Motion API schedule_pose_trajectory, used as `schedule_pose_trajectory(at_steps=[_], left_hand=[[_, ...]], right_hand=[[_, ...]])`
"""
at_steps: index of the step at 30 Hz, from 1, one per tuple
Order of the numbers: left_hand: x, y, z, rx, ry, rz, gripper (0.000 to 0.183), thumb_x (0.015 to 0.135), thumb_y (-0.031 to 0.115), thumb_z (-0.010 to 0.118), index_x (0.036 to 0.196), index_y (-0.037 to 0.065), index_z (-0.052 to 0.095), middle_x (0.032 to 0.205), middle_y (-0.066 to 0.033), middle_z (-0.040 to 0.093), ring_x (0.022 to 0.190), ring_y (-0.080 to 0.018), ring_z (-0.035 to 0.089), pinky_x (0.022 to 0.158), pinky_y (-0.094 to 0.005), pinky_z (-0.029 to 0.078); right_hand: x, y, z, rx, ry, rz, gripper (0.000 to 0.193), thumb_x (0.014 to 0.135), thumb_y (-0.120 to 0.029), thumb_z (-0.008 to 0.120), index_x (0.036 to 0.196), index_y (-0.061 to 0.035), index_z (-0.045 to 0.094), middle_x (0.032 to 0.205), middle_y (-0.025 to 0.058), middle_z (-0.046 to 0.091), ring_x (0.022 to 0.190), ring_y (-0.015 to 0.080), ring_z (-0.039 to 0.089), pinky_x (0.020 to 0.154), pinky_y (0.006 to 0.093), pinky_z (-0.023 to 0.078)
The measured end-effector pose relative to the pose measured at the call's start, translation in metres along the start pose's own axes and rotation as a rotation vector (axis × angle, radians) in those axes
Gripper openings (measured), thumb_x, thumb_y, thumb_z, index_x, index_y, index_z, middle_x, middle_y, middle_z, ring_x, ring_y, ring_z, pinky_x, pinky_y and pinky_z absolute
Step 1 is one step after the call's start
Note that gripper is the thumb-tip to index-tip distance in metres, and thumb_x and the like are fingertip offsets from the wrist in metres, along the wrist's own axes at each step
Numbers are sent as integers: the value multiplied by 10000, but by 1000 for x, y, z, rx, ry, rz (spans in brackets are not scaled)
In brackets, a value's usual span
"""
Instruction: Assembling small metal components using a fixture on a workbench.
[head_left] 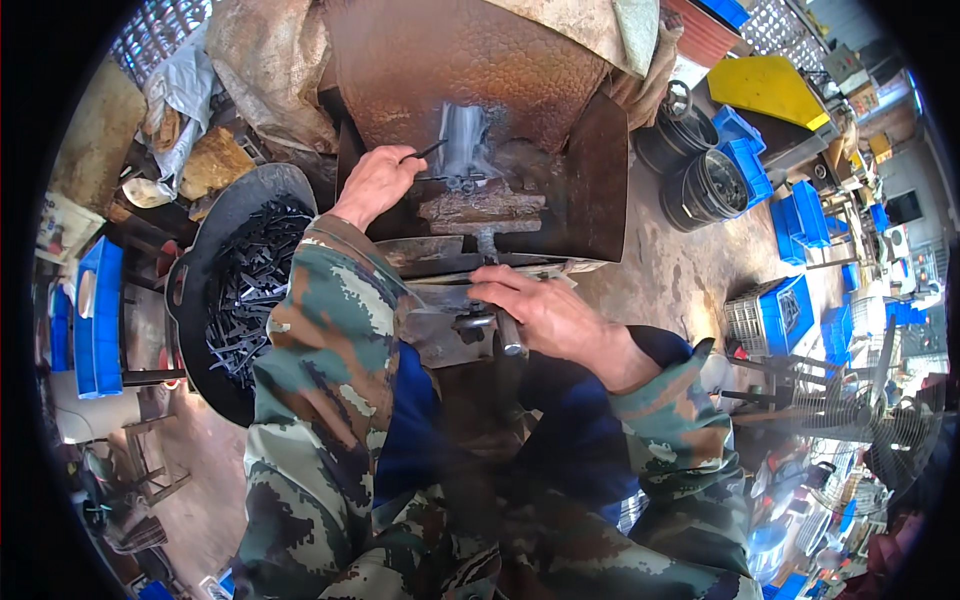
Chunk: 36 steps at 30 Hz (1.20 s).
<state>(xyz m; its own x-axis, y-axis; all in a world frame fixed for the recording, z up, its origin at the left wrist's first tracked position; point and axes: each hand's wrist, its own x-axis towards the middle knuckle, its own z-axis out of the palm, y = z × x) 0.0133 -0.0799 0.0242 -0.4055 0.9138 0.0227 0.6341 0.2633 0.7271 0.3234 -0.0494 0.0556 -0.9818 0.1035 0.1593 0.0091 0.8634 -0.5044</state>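
Note:
My left hand is closed in a pinch on a thin dark metal strip, which points right toward a pale streak of spray or smoke. That streak falls in an open-fronted rusty metal box. Nearer to me, my right hand has its fingers bent over a metal bar with a bright round end; the fingertips' undersides are hidden. Beyond that bar, a rough brown block lies across the box. A black basin full of dark metal strips stands beside my left forearm.
Two black buckets stand right of the box. Blue crates are stacked farther right, near a caged fan. Another blue bin is at the far left. Sacking hangs behind the basin.

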Motion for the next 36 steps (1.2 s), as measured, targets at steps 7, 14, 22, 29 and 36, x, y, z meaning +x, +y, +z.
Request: schedule_pose_trajectory(at_steps=[7,14,22,29,36], left_hand=[[8,8,18,-147,101,-149,349,899,280,524,1043,18,703,878,-153,683,870,-283,647,833,-364,483],[13,6,14,-403,528,-114,292,927,243,533,1026,34,710,913,-64,677,890,-140,606,838,-278,447],[8,39,12,-848,576,50,171,929,69,593,1045,-32,667,931,-70,723,810,-120,638,731,-252,512],[7,57,27,-540,554,-1,267,920,256,563,1031,56,701,828,-179,673,818,-317,643,758,-412,509],[-2,72,22,-520,569,-12,272,912,288,586,1019,67,704,881,-223,685,871,-417,665,755,-445,525]], right_hand=[[-7,2,-8,-75,49,63,407,770,1,675,1167,-65,615,1269,73,600,987,336,662,771,435,563],[35,7,-21,82,559,174,300,816,-131,778,1075,-33,662,1013,164,691,885,315,689,752,366,558],[121,36,-55,510,817,400,224,887,-170,736,1019,-2,666,839,57,683,587,94,606,475,255,506],[173,98,-82,417,767,501,291,913,-208,711,1110,3,669,930,82,688,587,121,614,493,240,527],[187,107,-82,486,781,518,305,913,-216,720,1137,-19,655,885,19,653,655,90,587,504,222,516]])
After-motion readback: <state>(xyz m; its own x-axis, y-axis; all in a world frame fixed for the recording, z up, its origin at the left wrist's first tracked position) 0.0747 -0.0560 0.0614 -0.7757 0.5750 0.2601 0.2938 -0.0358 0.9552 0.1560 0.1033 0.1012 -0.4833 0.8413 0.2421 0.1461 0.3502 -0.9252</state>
